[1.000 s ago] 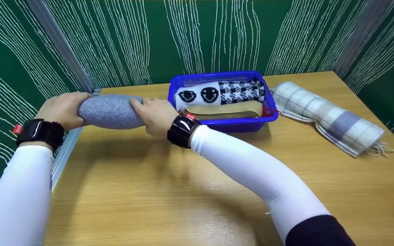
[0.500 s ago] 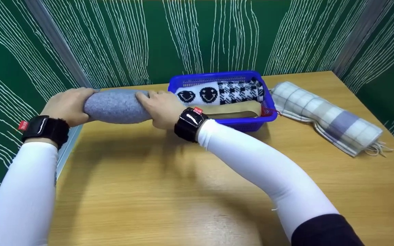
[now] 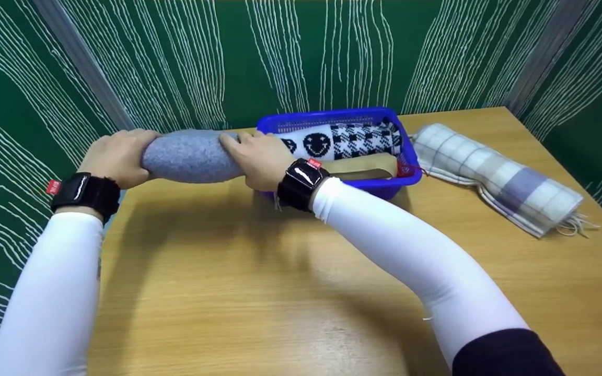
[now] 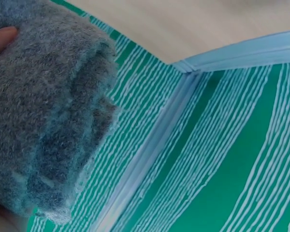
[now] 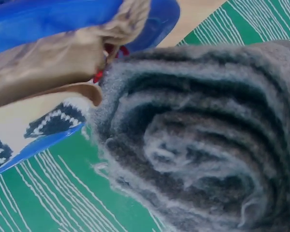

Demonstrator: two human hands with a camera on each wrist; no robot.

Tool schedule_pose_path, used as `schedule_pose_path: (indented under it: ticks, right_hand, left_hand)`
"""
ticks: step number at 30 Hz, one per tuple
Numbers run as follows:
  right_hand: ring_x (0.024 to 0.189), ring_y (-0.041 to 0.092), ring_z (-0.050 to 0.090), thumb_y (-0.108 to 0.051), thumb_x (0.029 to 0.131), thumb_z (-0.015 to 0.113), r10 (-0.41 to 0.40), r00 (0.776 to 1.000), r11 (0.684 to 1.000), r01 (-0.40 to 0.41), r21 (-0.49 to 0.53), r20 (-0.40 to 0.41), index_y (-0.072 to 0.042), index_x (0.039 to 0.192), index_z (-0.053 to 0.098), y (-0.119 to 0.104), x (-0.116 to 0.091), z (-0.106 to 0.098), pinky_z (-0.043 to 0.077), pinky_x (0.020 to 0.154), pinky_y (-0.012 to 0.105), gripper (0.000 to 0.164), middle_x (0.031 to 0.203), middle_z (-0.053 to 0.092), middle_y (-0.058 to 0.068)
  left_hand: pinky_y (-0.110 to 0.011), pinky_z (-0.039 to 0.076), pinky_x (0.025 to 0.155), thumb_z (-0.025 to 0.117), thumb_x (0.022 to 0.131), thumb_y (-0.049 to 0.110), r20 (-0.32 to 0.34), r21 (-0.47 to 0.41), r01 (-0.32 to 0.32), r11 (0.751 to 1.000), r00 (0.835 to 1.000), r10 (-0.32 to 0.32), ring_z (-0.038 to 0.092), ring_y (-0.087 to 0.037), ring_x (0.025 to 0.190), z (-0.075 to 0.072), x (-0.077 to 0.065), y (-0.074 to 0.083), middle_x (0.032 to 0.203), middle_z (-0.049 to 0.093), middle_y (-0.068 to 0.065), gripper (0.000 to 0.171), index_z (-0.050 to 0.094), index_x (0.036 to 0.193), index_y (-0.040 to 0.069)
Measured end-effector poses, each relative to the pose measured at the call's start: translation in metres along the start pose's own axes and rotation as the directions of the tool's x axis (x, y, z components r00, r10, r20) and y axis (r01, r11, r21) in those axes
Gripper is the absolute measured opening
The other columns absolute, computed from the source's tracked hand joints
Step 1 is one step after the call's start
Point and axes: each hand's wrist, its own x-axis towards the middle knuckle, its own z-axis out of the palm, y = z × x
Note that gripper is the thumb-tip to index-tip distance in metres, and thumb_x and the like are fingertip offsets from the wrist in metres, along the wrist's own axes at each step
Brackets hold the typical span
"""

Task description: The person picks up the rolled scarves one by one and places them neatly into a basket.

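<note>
Holding the roll (image 3: 191, 157) left of the basket (image 3: 327, 113), left hand (image 3: 118, 158) and right hand (image 3: 265, 161) clamp fingers round it, probably against unwinding!

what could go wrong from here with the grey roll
The grey roll shows gaps between its layers at one end, so it might unroll if the left hand or right hand slackens. The basket already holds a patterned roll and a tan bundle, so fitting another could be tight.
</note>
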Motion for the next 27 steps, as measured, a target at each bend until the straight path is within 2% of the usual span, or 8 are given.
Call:
schedule_pose_path:
  ticks: [4, 9, 16, 27]
  right_hand:
    - [0.13, 0.043, 0.066, -0.012, 0.091, 0.072, 0.011, 1.0, 1.0, -0.012, -0.006, -0.003, -0.011, 0.161, 0.042, 0.004, -0.002, -0.003, 0.058, 0.108, 0.055, 0.076, 0.15, 0.063, 0.022]
    - [0.124, 0.042, 0.067, -0.011, 0.091, 0.073, 0.015, 1.0, 1.0, -0.015, -0.015, -0.016, -0.01, 0.16, 0.042, 0.008, -0.005, -0.005, 0.059, 0.105, 0.055, 0.076, 0.145, 0.064, 0.022]
    - [0.118, 0.041, 0.069, -0.014, 0.089, 0.077, 0.017, 0.999, 1.0, -0.018, -0.022, -0.033, -0.01, 0.16, 0.044, 0.013, -0.008, -0.004, 0.06, 0.101, 0.054, 0.079, 0.139, 0.067, 0.021]
    - [0.126, 0.043, 0.066, -0.017, 0.091, 0.079, 0.038, 0.999, 0.999, -0.039, -0.034, -0.007, -0.011, 0.164, 0.04, 0.023, -0.012, -0.004, 0.055, 0.112, 0.056, 0.084, 0.143, 0.065, 0.021]
  left_hand:
    - [-0.074, 0.048, 0.11, 0.085, 0.085, 0.013, -0.007, 0.009, -0.012, 1.0, 1.0, 0.012, 0.064, -0.048, 0.124, 0.0, 0.003, 0.004, 0.138, 0.071, -0.021, 0.058, 0.068, 0.14, 0.014]
    - [-0.073, 0.048, 0.11, 0.084, 0.084, 0.013, -0.012, 0.025, -0.044, 0.999, 0.999, 0.045, 0.065, -0.048, 0.124, 0.0, 0.008, 0.006, 0.138, 0.071, -0.021, 0.057, 0.067, 0.138, 0.011]
    - [-0.072, 0.049, 0.108, 0.084, 0.083, 0.012, -0.013, 0.021, -0.056, 0.998, 0.998, 0.056, 0.066, -0.048, 0.123, 0.003, 0.012, 0.009, 0.137, 0.071, -0.021, 0.057, 0.067, 0.137, 0.011]
    - [-0.072, 0.051, 0.103, 0.083, 0.081, 0.012, -0.013, 0.048, -0.082, 0.996, 0.997, 0.082, 0.066, -0.048, 0.121, 0.01, 0.017, 0.016, 0.135, 0.072, -0.022, 0.059, 0.066, 0.137, 0.01]
